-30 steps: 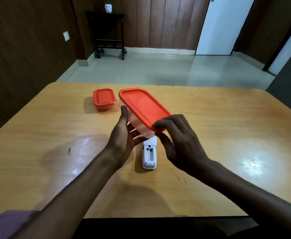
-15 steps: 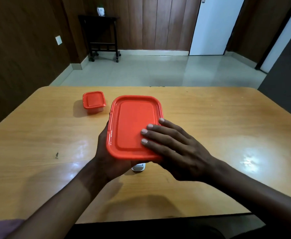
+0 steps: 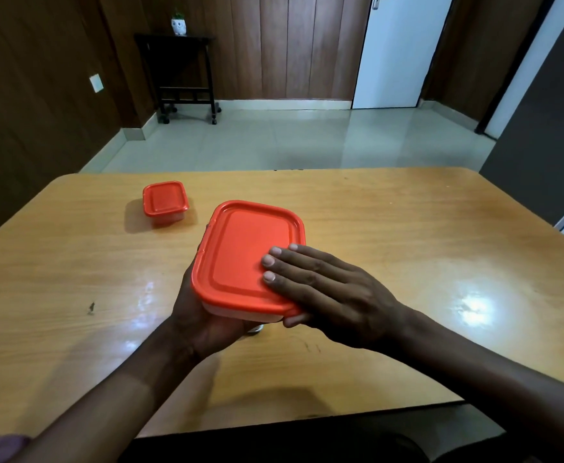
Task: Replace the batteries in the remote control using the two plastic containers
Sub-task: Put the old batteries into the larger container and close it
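Glossy wooden table (image 3: 407, 235), tiled floor (image 3: 273, 142) beyond; left hand (image 3: 203, 315) cupping large container (image 3: 240, 259), right hand (image 3: 334, 292) flat on lid.

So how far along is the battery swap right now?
Early on. Nothing looks done yet: both lids are still on. In hand: the large container is held off the table, left hand cradling it from below, right hand flat on its lid. The small container sits untouched further back. The remote barely shows beneath. Left: open the containers and swap the batteries.
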A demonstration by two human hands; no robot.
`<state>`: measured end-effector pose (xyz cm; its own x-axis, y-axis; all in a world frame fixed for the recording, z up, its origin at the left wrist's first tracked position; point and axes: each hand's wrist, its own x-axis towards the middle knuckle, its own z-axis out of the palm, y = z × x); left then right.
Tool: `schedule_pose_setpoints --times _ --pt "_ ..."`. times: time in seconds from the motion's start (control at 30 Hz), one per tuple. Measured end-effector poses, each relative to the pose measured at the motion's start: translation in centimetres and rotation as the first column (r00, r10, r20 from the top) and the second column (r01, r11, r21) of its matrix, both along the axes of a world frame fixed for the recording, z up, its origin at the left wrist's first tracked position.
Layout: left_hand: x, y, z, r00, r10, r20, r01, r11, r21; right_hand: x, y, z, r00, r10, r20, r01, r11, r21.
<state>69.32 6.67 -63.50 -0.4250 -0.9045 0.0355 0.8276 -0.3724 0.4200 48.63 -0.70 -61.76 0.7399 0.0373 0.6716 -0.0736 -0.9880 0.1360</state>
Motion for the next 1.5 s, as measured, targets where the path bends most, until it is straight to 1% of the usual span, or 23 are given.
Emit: schedule_pose_setpoints --times 0.1,0.23,0.37,0.43,0.5,0.53,0.63,0.7,0.73,0.8,0.83,0.87,0.93,1.03,1.1,1.17,1.2,1.27,1.3,1.33,1.4,1.47,1.5 --pt "0.3 0.1 0.2 0.999 0.046 0.024 -0.046 0.999 -0.024 0.2 0.4 0.5 1.0 0.008 -0.006 -0.008 1.0 0.025" --pt "0.5 0.3 -0.1 0.997 0.07 0.026 -0.07 0.998 -0.005 0.4 0.7 0.9 0.999 0.025 -0.023 -0.024 0.999 0.045" --pt "0.6 0.3 -0.3 0.999 0.034 -0.023 -0.034 0.999 0.026 0.3 1.0 1.4 0.999 0.037 -0.034 -0.035 0.998 0.058" --pt "0.3 0.2 -0.2 1.0 0.008 -0.017 -0.008 1.0 0.008 0.0 1.1 2.1 0.998 0.052 -0.026 -0.049 0.993 0.109" --pt "0.3 0.3 0.0 1.0 0.002 0.0 -0.002 1.0 -0.018 -0.2 1.3 2.7 0.998 0.057 -0.016 -0.055 0.992 0.114" --pt "0.3 0.3 0.2 1.0 -0.008 -0.012 0.008 1.0 -0.01 -0.3 1.4 2.8 0.999 0.054 -0.008 -0.052 0.993 0.107" --pt "0.3 0.0 0.9 0.998 0.011 -0.062 -0.006 0.997 0.083 -0.2 1.5 2.5 0.999 0.035 -0.007 -0.034 0.994 0.099" --pt "0.2 -0.1 1.5 0.996 0.026 -0.087 -0.013 0.99 0.143 -0.1 1.3 1.9 1.0 -0.008 -0.015 0.009 0.999 0.051" --pt "0.2 -0.2 1.7 0.995 0.021 -0.093 -0.008 0.99 0.139 -0.1 1.2 1.5 0.999 -0.039 -0.015 0.039 0.999 0.01" --pt "0.4 -0.3 1.6 0.998 0.002 -0.057 0.003 0.997 0.083 0.0 1.0 1.2 0.996 -0.084 0.0 0.084 0.996 -0.03" --pt "0.6 -0.4 1.6 1.0 -0.004 -0.019 0.005 0.998 0.069 0.1 1.1 1.3 0.996 -0.084 0.018 0.084 0.996 -0.019" --pt "0.9 -0.4 1.6 0.999 0.001 0.036 -0.003 0.998 0.06 0.1 1.1 1.5 0.996 -0.076 0.04 0.075 0.997 0.015" --pt "1.7 -0.6 1.5 0.993 -0.007 0.114 0.002 0.999 0.047 0.1 1.1 2.5 0.988 -0.078 0.133 0.06 0.988 0.139" --pt "3.4 -1.3 1.0 0.969 -0.044 0.243 0.044 0.999 0.007 -0.3 0.5 4.0 0.94 -0.168 0.296 0.087 0.96 0.267" --pt "4.2 -1.5 0.6 0.962 0.006 0.272 -0.003 1.0 -0.011 -0.2 -0.3 4.0 0.915 -0.206 0.347 0.096 0.946 0.31" --pt "3.9 -1.5 0.8 0.953 0.071 0.294 -0.071 0.997 -0.011 0.2 -1.3 3.3 0.877 -0.292 0.381 0.155 0.923 0.351" --pt "3.6 -1.5 0.9 0.945 0.099 0.313 -0.102 0.995 -0.007 0.6 -1.9 2.9 0.855 -0.339 0.394 0.171 0.899 0.403" --pt "2.7 -1.4 1.4 0.921 0.145 0.361 -0.157 0.988 0.004 1.0 -3.2 2.1 0.807 -0.439 0.394 0.155 0.802 0.577" --pt "2.2 -1.3 1.5 0.909 0.173 0.378 -0.194 0.981 0.019 1.2 -3.8 1.8 0.779 -0.509 0.366 0.149 0.717 0.68" --pt "1.8 -1.1 1.5 0.899 0.196 0.391 -0.224 0.974 0.028 1.3 -4.5 1.5 0.747 -0.588 0.309 0.148 0.601 0.785" --pt "1.4 -1.0 1.2 0.891 0.2 0.407 -0.236 0.971 0.038 1.3 -5.9 0.9 0.697 -0.704 0.137 0.12 0.302 0.946" --pt "1.1 -1.0 0.9 0.895 0.174 0.41 -0.213 0.976 0.052 1.3 -7.3 0.0 0.676 -0.737 0.002 0.021 0.023 1.0" --pt "1.1 -1.0 0.7 0.896 0.174 0.409 -0.217 0.974 0.061 1.3 -8.0 -0.4 0.672 -0.74 -0.041 -0.035 -0.087 0.996"
